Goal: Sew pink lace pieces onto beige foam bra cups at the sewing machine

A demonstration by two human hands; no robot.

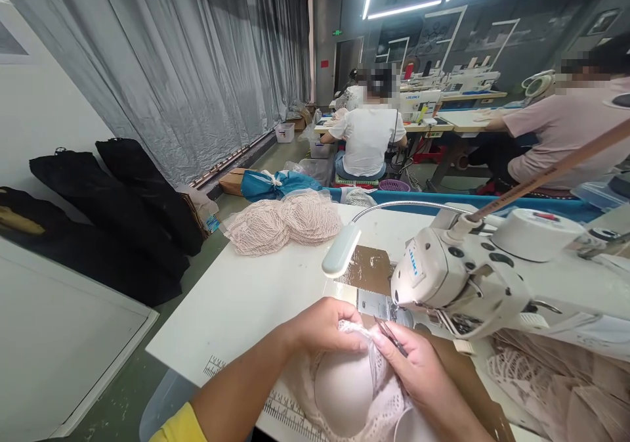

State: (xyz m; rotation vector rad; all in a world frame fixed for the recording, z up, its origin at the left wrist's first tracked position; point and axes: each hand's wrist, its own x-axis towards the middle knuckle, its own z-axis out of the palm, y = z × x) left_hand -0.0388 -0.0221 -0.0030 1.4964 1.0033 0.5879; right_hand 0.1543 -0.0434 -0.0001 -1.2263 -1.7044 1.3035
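Observation:
A pale pink lace bra [344,393] with smooth moulded cups is held up at the front edge of the sewing table. My left hand [327,327] pinches the lace edge at the top of one cup. My right hand [416,360] grips the same edge close by, thumb on the lace. Dark metal thread snips [392,338] lie in the right hand too, their pointed tips standing up past the fingers. Just beyond both hands is the metal needle plate [377,305] of the sewing machine [443,271].
A stack of lace cups [285,222] sits at the table's far edge. The lamp [342,250] hangs over the table on a bent neck. More lace pieces [556,383] lie right of the machine. Black bags [113,212] lean left; two people [369,136] [566,127] sit farther off.

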